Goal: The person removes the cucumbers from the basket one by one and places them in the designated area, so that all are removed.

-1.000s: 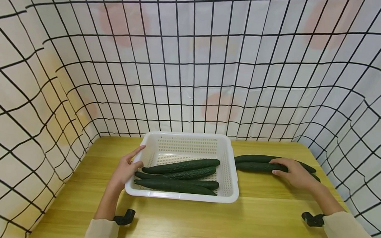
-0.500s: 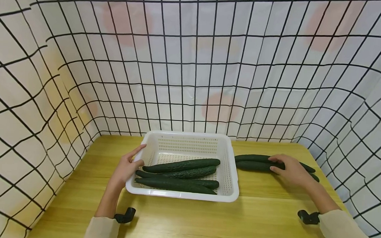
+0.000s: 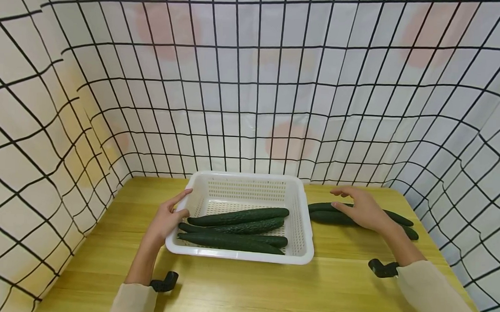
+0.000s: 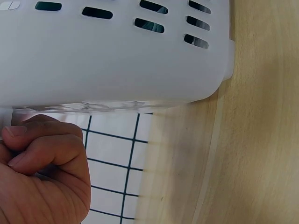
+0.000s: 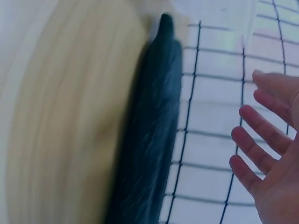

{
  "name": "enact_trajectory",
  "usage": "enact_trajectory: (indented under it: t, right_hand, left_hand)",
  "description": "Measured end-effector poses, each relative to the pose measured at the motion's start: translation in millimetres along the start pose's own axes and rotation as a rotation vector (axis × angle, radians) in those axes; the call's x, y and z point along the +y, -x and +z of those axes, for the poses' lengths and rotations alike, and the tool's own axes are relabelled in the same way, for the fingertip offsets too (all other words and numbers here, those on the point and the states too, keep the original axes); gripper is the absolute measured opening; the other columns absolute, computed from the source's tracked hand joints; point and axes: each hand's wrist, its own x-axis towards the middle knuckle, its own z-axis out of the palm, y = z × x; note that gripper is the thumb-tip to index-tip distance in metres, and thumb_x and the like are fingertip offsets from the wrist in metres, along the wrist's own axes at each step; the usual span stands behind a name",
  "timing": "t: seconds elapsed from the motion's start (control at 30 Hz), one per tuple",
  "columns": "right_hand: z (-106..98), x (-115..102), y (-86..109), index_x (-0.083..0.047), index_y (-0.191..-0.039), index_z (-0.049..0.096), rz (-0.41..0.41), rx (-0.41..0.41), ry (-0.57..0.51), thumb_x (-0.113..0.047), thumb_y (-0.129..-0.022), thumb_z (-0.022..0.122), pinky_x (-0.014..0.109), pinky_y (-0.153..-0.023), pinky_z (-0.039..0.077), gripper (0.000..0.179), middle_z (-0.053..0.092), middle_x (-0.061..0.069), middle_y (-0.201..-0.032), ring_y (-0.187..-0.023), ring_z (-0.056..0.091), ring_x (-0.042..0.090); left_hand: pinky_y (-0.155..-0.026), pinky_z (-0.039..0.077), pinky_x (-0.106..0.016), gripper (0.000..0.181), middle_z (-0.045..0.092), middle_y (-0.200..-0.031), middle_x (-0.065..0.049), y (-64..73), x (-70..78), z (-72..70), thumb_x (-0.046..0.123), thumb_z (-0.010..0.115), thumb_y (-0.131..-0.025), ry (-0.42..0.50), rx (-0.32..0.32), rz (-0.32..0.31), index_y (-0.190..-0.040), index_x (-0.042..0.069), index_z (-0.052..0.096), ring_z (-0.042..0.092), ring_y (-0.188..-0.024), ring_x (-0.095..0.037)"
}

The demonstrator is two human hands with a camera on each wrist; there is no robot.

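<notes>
A white plastic basket (image 3: 244, 256) with slotted walls sits on the table, several dark green cucumbers (image 3: 238, 217) lying lengthwise inside. My left hand (image 3: 166, 222) holds its left rim, thumb toward the inside; curled fingers (image 4: 51, 149) show beside the basket wall in the left wrist view. To the right of the basket, more cucumbers (image 3: 329, 218) lie side by side on the wood. Above them is my right hand (image 3: 363, 210), holding nothing, partly covering them in the head view. Its spread fingers (image 5: 259, 126) appear apart from the cucumbers (image 5: 152, 126) in the right wrist view.
The yellowish wooden table (image 3: 251, 292) is bounded at the back and sides by a white sheet behind black grid mesh (image 3: 252, 113). The loose cucumbers' left ends lie close to the basket's right wall. A black wrist mount (image 3: 164, 282) projects from each sleeve.
My right hand has lifted off the loose cucumbers and moved left and away from me, its fingers opening. My left hand and the basket stay in place.
</notes>
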Motion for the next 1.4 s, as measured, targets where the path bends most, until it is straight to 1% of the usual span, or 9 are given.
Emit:
enact_trajectory:
  t: [0.1,0.2,0.4,0.6,0.8,1.0,1.07,1.2,1.4]
  right_hand:
    - [2,-12,-8.5,-0.009,-0.14,0.061,-0.024,-0.001,-0.015,-0.031,-0.102,0.065,0.063,-0.1,0.046,0.044,0.064,0.015,-0.137,-0.123,0.057,0.039]
    - [3,-25,-16.5,-0.011,-0.14,0.061,-0.036,-0.007,-0.031,-0.034,-0.102,0.065,0.063,-0.101,0.045,0.045,0.064,0.013,-0.137,-0.124,0.057,0.036]
    - [5,-50,-33.4,-0.013,-0.14,0.061,-0.089,-0.021,-0.054,-0.036,-0.101,0.066,0.063,-0.104,0.044,0.045,0.065,0.011,-0.136,-0.124,0.058,0.034]
    - [4,-83,-51.2,-0.012,-0.14,0.06,-0.154,-0.051,-0.123,-0.031,-0.101,0.066,0.061,-0.107,0.043,0.044,0.064,0.011,-0.137,-0.125,0.058,0.035]
    - [7,-110,-68.2,-0.011,-0.141,0.06,-0.205,-0.079,-0.171,-0.028,-0.1,0.067,0.06,-0.106,0.045,0.044,0.063,0.012,-0.138,-0.125,0.058,0.034]
    - [18,-125,-79.3,-0.011,-0.141,0.06,-0.223,-0.1,-0.182,-0.028,-0.098,0.071,0.057,-0.109,0.043,0.047,0.064,0.01,-0.137,-0.123,0.058,0.031]
    - [23,-129,-83.1,-0.012,-0.141,0.06,-0.23,-0.113,-0.186,-0.029,-0.097,0.072,0.055,-0.109,0.043,0.048,0.064,0.009,-0.137,-0.123,0.058,0.03]
    - [31,-141,-88.9,-0.01,-0.142,0.059,-0.235,-0.147,-0.21,-0.027,-0.097,0.072,0.055,-0.107,0.044,0.049,0.063,0.009,-0.138,-0.124,0.058,0.033]
    - [48,-152,-95.0,-0.008,-0.143,0.058,-0.234,-0.198,-0.235,-0.028,-0.099,0.07,0.054,-0.104,0.047,0.049,0.061,0.009,-0.14,-0.125,0.057,0.033]
  left_hand:
    - [-0.06,0.055,-0.034,0.069,0.056,-0.142,-0.031,0.0,0.2,0.4,0.007,0.059,-0.092,0.002,0.001,-0.003,-0.156,0.031,0.046,0.063,-0.071,-0.019]
    - [-0.06,0.055,-0.034,0.069,0.056,-0.142,-0.03,0.3,0.9,0.8,0.008,0.059,-0.092,0.005,0.002,-0.008,-0.156,0.032,0.047,0.063,-0.071,-0.02]
    - [-0.062,0.055,-0.034,0.07,0.054,-0.143,-0.032,0.6,0.9,-0.2,0.007,0.058,-0.092,0.004,-0.006,0.003,-0.157,0.029,0.045,0.064,-0.073,-0.02]
    - [-0.064,0.056,-0.034,0.069,0.052,-0.147,-0.028,0.0,-0.2,-1.3,0.008,0.059,-0.092,-0.008,0.005,0.001,-0.156,0.031,0.047,0.064,-0.081,-0.023]
    - [-0.067,0.056,-0.033,0.069,0.049,-0.151,-0.026,0.8,-0.7,-1.1,0.007,0.058,-0.093,-0.015,0.001,0.006,-0.157,0.029,0.046,0.064,-0.092,-0.026]
    - [-0.067,0.057,-0.032,0.069,0.047,-0.152,-0.029,2.6,1.8,1.2,0.006,0.058,-0.093,0.004,-0.017,0.01,-0.158,0.025,0.044,0.064,-0.095,-0.026]
    - [-0.068,0.056,-0.032,0.069,0.044,-0.155,-0.028,3.2,3.8,1.5,0.005,0.058,-0.094,0.004,-0.02,0.005,-0.159,0.023,0.043,0.063,-0.1,-0.028]
    - [-0.069,0.056,-0.031,0.069,0.042,-0.157,-0.029,4.4,9.0,1.2,0.003,0.056,-0.094,0.0,-0.024,-0.012,-0.159,0.019,0.042,0.061,-0.105,-0.031]
    - [-0.07,0.055,-0.031,0.069,0.042,-0.157,-0.027,3.4,7.3,0.5,0.005,0.057,-0.094,0.003,-0.019,0.001,-0.159,0.022,0.042,0.061,-0.106,-0.028]
